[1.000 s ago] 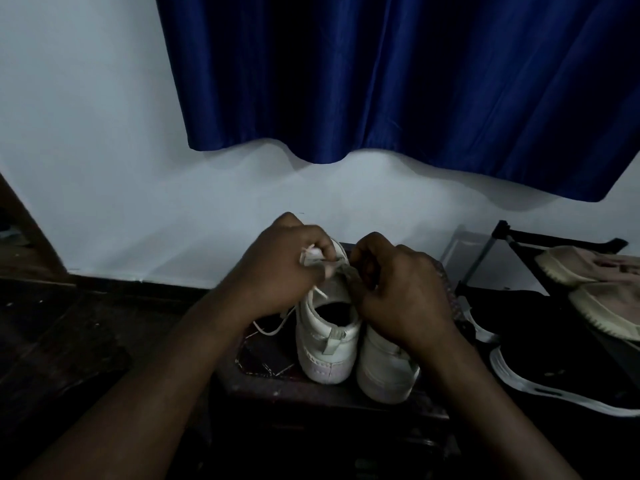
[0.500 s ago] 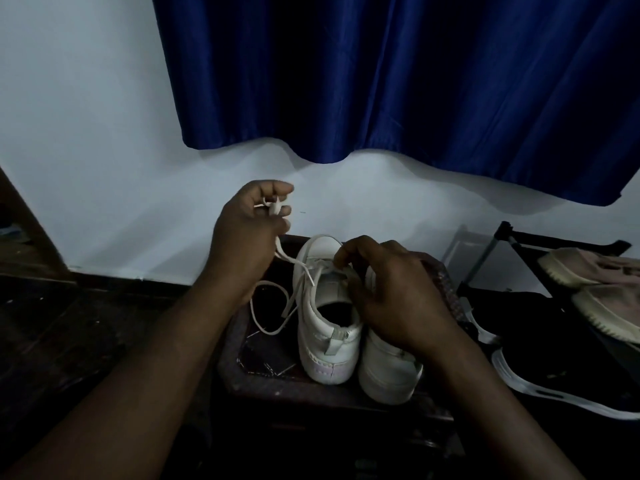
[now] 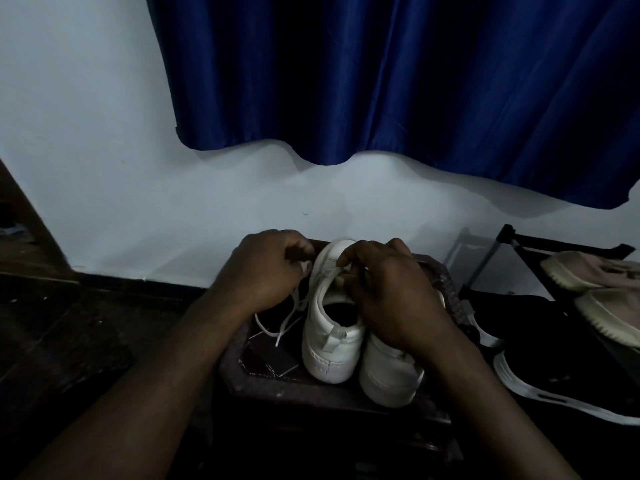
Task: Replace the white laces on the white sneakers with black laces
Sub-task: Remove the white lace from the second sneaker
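Two white sneakers stand heel-toward-me on a dark stool [image 3: 311, 389]: the left sneaker [image 3: 329, 344] and the right sneaker [image 3: 388, 375]. My left hand [image 3: 263, 271] sits at the left side of the left sneaker's toe end with fingers curled round the white lace [image 3: 287, 320], whose loose end trails down onto the stool. My right hand [image 3: 388, 292] lies over the tongue area and pinches a strand of the same lace near the eyelets. No black laces are visible.
A white wall and a blue curtain [image 3: 381, 81] rise behind the stool. At right, a black shoe rack [image 3: 519, 271] carries beige shoes [image 3: 595, 292], with a black sneaker [image 3: 561, 368] with a white sole below. Dark floor lies to the left.
My left hand, raised half a second ago pulling lace upward, has come back down beside the sneaker's toe. My right hand stays on the tongue area.
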### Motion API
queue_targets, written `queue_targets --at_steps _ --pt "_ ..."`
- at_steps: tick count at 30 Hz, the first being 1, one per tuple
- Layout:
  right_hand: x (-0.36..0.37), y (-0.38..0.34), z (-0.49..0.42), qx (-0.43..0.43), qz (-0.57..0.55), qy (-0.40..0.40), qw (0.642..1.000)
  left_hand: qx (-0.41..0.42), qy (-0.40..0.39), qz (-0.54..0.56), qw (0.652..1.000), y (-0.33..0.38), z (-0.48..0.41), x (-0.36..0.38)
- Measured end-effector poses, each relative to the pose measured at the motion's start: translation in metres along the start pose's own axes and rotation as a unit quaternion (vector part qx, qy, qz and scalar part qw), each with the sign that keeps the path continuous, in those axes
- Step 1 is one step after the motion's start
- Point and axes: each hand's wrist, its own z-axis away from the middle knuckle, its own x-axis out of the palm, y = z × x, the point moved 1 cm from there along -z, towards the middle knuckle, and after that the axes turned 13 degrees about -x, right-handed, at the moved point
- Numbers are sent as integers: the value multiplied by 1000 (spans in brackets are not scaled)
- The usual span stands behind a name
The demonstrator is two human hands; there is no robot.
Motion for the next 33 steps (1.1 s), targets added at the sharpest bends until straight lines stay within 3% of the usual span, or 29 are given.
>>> queue_targets --at_steps 2,4,6,15,17,18,20,23,25,28,30,33 --pt "-1 -1 0 8 -1 16 1000 19 -15 59 998 6 3 -3" --pt "-1 -1 0 16 1 22 1000 27 -77 115 990 14 7 -5" --pt "0 -2 -1 20 12 21 1000 36 -114 102 988 18 11 -2" --pt "5 8 0 34 71 61 995 58 -18 -5 998 24 18 11" --pt "0 12 1 78 -15 114 990 54 -15 -8 998 24 17 10" --pt "-3 13 0 108 -112 140 978 47 -18 -4 999 23 16 9" --pt "-6 13 -1 144 -303 163 928 28 -29 7 999 21 15 7" --pt "-8 9 -2 147 -378 153 901 14 -35 17 999 18 13 6" --pt "-10 5 0 155 -324 141 922 5 -43 38 998 17 11 6" --pt "-7 2 0 118 -96 77 985 -16 -60 81 995 15 9 4" --pt "-4 0 -1 86 15 47 995 -37 -80 115 990 15 9 2" --pt "0 0 -3 52 62 49 996 -48 -97 138 984 14 9 1"
